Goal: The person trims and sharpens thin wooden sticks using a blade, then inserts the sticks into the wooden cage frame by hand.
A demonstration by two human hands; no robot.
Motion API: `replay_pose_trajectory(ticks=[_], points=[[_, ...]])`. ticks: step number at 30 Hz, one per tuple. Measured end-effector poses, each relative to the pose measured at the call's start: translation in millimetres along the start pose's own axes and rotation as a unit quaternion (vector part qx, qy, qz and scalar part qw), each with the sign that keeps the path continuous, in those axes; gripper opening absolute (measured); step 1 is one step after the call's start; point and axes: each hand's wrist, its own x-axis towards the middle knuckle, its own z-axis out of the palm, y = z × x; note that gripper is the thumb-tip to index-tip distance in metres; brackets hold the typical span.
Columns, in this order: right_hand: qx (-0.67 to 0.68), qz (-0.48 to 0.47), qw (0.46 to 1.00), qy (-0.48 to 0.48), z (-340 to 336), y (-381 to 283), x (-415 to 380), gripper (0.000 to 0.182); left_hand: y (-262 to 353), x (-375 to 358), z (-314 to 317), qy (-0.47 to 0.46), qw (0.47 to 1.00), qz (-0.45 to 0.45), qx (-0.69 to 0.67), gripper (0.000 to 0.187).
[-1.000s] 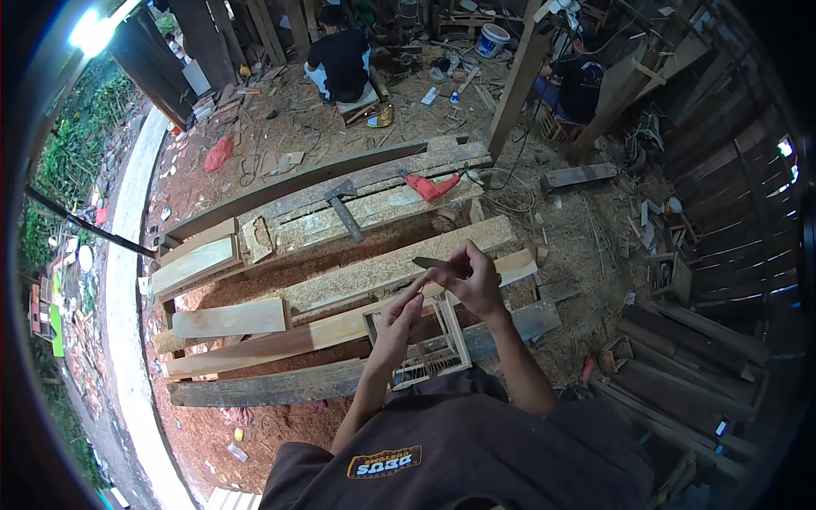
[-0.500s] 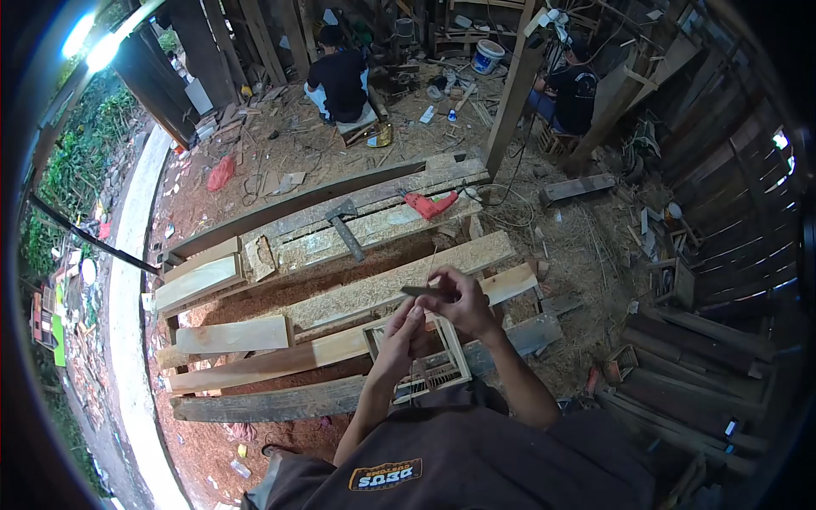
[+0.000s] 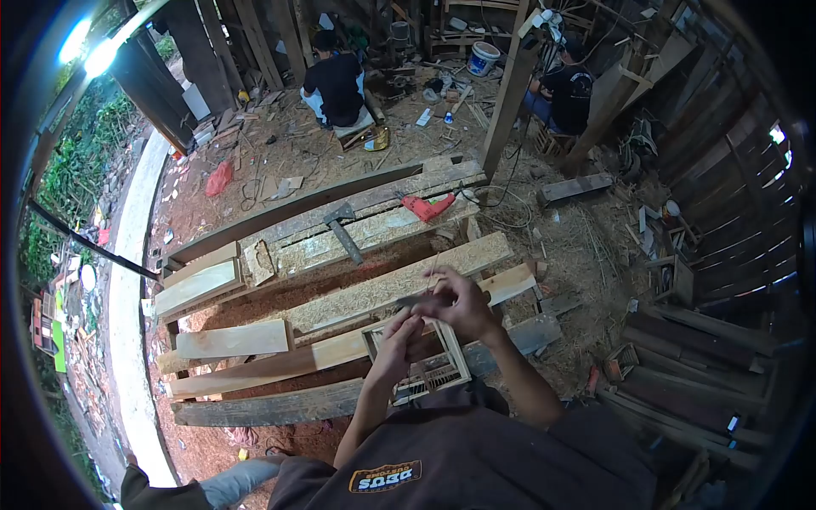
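My left hand is closed with its fingertips pinched on a thin wooden strip, which stands out faintly above the hands. Against it, my right hand grips a short dark knife, its blade blurred and pointing left over the left fingertips. Both hands meet in front of my chest. Just below them a small slatted wooden frame leans near my lap, partly hidden by the left hand and forearm.
Long planks form a bench strewn with shavings. On it lie a hammer, a red power drill and a short board. A wooden post rises behind. Two people sit farther back. Lumber is stacked right.
The knife has shifted slightly left and lower over the left fingertips and is now blurred. Bluish trousers and dark cloth have come into view at the lower left.
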Motion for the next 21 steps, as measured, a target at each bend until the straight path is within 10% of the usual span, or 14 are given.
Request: replay_pose_trajectory(ticks=[14,21], points=[[0.032,-0.079,0.996,-0.006,23.3,13.5,-15.2,0.055,-20.2,-7.8,-12.0,0.038,0.999,-0.022,-0.014,0.039],[-0.007,-0.030,0.999,-0.016,19.1,-5.7,-15.7,0.055,-13.2,-21.4,-12.9,-0.031,0.998,0.044,-0.015,0.011]])
